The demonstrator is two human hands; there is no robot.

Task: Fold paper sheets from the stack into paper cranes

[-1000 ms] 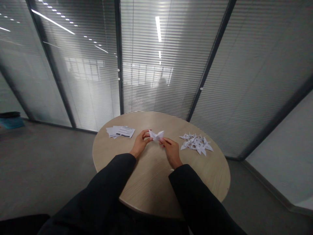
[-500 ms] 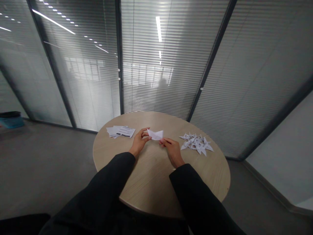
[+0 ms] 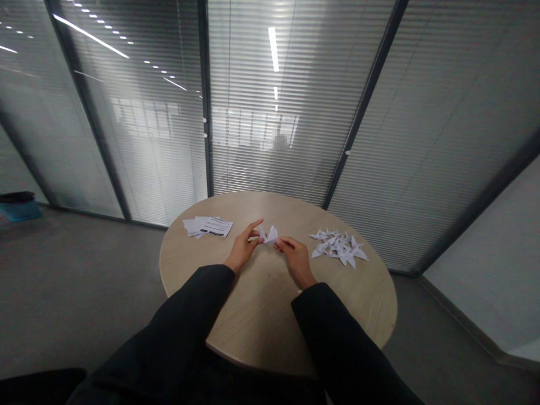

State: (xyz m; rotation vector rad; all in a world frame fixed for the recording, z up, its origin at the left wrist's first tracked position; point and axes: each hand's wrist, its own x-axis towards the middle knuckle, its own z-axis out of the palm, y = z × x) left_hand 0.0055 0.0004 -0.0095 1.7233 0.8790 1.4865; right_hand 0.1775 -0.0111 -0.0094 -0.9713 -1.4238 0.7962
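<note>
Between my two hands, above the middle of the round table (image 3: pixel 261 304), is a small piece of folded white paper (image 3: pixel 270 234) with two raised points and a dip between them. My left hand (image 3: pixel 246 242) pinches its left end between thumb and fingers, the index finger stretched out behind it. At the right end, the thumb and fingers of my right hand (image 3: pixel 294 254) are closed on the paper. The parts under the fingertips are hidden.
Right of my hands lies a pile of folded paper cranes (image 3: pixel 338 247). Several flat printed paper sheets (image 3: pixel 211 226) lie at the table's left. Behind the table stands a glass partition with blinds (image 3: pixel 270 163). A blue bin (image 3: pixel 20 208) is on the floor far left.
The paper has gone from a wide, flatter shape to a narrower one with two upright points. My left hand has shifted slightly right, bringing the ends closer together.
</note>
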